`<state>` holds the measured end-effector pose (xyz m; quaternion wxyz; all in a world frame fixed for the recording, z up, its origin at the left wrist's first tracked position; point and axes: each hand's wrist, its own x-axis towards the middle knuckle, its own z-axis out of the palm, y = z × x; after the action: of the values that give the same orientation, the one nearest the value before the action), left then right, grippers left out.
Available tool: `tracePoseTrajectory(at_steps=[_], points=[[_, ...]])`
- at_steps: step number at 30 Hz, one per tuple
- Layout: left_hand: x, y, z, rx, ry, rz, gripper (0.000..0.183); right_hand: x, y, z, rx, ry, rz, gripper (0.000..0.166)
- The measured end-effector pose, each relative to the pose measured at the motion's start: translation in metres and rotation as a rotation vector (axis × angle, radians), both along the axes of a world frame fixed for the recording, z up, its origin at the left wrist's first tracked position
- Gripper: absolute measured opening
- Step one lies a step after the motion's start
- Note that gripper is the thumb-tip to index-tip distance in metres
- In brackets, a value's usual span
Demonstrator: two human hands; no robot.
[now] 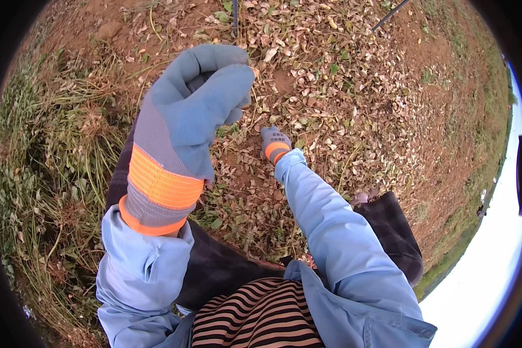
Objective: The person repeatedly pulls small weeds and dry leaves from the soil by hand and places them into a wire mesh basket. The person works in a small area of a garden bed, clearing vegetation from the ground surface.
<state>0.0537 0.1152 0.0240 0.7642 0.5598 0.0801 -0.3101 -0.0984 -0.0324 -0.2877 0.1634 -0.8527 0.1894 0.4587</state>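
My left hand [200, 95], in a blue-coated knit glove with an orange-striped cuff, is raised close to the camera. Its thumb and forefinger are pinched together, and the tan end of what looks like a peanut pod [255, 72] peeks out at their tips. Farther down, my right hand [276, 140], in a matching glove that bears writing, reaches to the ground among dry leaves [317, 130]. Its fingertips point away from me and are mostly hidden, so I cannot see whether they grip anything.
A heap of pulled plants [65, 174] with green and brown stems lies at the left. Loose peanut pods [332, 22] are scattered ahead on the reddish soil [435, 56]. Two thin dark rods [235, 17] [389, 15] stand at the far edge. My dark-trousered knee [391, 235] is at right.
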Motion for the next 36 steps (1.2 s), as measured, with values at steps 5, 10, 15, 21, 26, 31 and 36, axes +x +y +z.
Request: tracePoseTrajectory(at_steps=[5,10,15,21,26,31,36], points=[[0.0,0.003,0.002,0.005,0.014,0.004,0.027,0.008,-0.003,0.002,0.029,-0.303,-0.149,0.018],[0.002,0.0,0.002,0.016,0.016,0.014,0.027,0.064,0.009,-0.017,0.21,-0.379,-0.235,0.02],[0.001,0.001,0.002,-0.051,0.032,0.025,0.026,0.072,0.021,-0.053,0.119,-0.286,-0.215,0.03],[0.004,0.007,0.003,-0.047,0.075,-0.009,0.027,0.046,0.04,-0.051,0.059,-0.177,-0.032,0.033],[0.004,0.013,-0.003,-0.075,0.079,-0.009,0.028,0.026,0.04,-0.017,0.081,-0.16,-0.016,0.034],[0.004,0.012,0.002,-0.085,0.072,-0.009,0.028,0.009,0.029,-0.021,0.074,-0.086,-0.02,0.038],[0.005,0.017,0.004,-0.089,0.085,0.02,0.028,0.028,0.029,-0.004,0.211,-0.128,-0.247,0.044]])
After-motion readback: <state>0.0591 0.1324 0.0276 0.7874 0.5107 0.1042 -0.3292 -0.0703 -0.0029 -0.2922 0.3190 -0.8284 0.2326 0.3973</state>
